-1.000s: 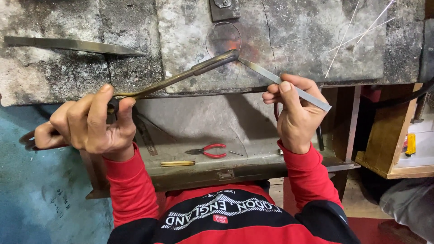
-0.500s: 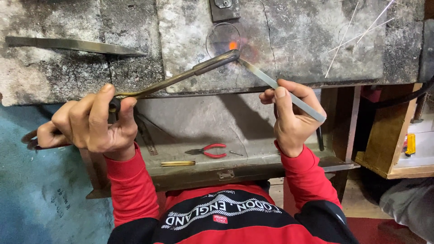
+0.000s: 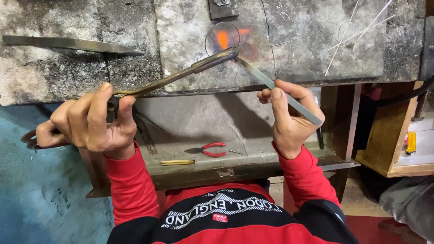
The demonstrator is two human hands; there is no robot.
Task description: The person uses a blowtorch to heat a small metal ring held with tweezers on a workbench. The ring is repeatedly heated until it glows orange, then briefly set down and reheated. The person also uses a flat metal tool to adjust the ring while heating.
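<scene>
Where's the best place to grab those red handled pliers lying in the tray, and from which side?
Grip the red pliers by the two red handles, coming from the right: the handles point right and lie slightly spread, while the dark jaws point left toward the brass rod.

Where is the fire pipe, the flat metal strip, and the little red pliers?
Torch pipe (image 3: 181, 74), head view: middle of its brass tube, held by the left hand.
Flat metal strip (image 3: 257, 72), head view: bare stretch between the flame and the right hand.
Red pliers (image 3: 210, 149), head view: where the red handles meet, on the lower shelf.
</scene>
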